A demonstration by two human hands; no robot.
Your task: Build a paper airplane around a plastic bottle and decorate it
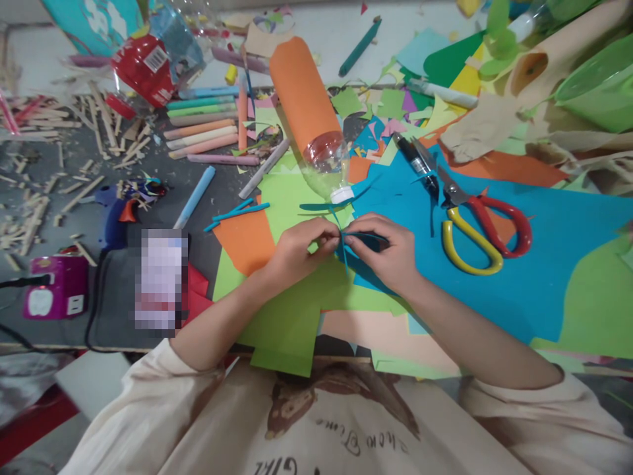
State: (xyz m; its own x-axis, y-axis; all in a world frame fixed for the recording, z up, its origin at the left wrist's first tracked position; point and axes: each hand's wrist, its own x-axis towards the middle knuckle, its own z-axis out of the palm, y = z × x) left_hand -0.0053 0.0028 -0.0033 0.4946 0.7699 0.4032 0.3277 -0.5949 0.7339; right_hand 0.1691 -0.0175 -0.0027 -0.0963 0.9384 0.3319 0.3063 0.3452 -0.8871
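The left hand [297, 252] and right hand [386, 258] meet near the middle of the table [217, 188], fingertips almost touching. Both hands are closed narrow, thumb against forefinger, and pinch thin blue strips [345, 256] between them; 1 strip hangs down toward the near edge, another runs right under the right hand's fingers [363, 239]. The strips sit above the seam where a green sheet [291, 316] meets a large blue sheet [544, 264]. Just far of the hands lies a bottle [301, 92] on its side, wrapped in orange paper, with its clear neck and white cap [341, 194] pointing toward the hands. Right of the hands, scissors [475, 224] with 1 red and 1 yellow handle rest on the blue sheet, blades pointing far-left, beside a black pen [416, 161]. An orange sheet [244, 241] lies left of the left hand. Far left, a row of pastel sticks [198, 125] lies flat. A glue gun [123, 208] and a purple device [49, 287] sit at the near left, among scattered wooden sticks [30, 211]. A green bowl [598, 79] stands at the far right.
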